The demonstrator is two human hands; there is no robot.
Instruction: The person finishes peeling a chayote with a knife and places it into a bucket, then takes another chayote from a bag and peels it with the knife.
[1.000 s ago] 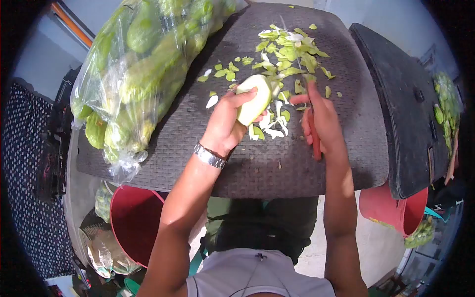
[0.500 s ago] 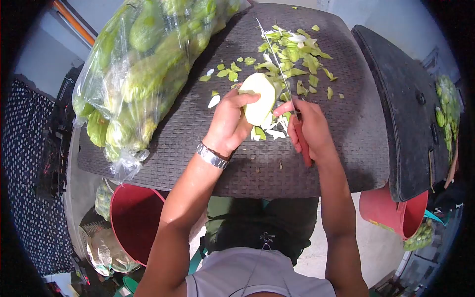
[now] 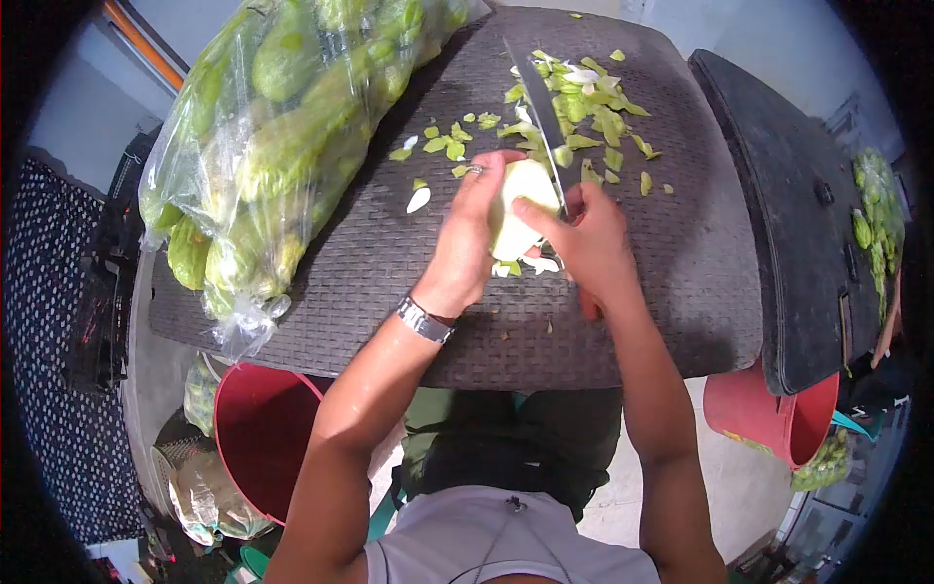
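A peeled, pale chayote [image 3: 523, 200] is held above the table by my left hand [image 3: 469, 234], whose fingers wrap its left side. My right hand [image 3: 601, 243] is closed around a knife [image 3: 545, 109] with a red handle, mostly hidden by the palm. Its long blade points away from me, along the chayote's right side; whether the edge touches the flesh I cannot tell. The right thumb rests on the chayote's face. Green and white peelings [image 3: 584, 97] lie scattered beyond and under my hands.
A large clear plastic bag [image 3: 282, 146] full of green chayotes covers the left of the dark woven-pattern table [image 3: 389, 331]. Red buckets stand below, one at left [image 3: 268, 438] and one at right [image 3: 749, 414]. A black chair back [image 3: 744, 214] rises along the right edge.
My left hand has shifted right and re-gripped the chayote from its side. The right thumb has come onto the chayote, and the knife has rolled so the blade's flat shows.
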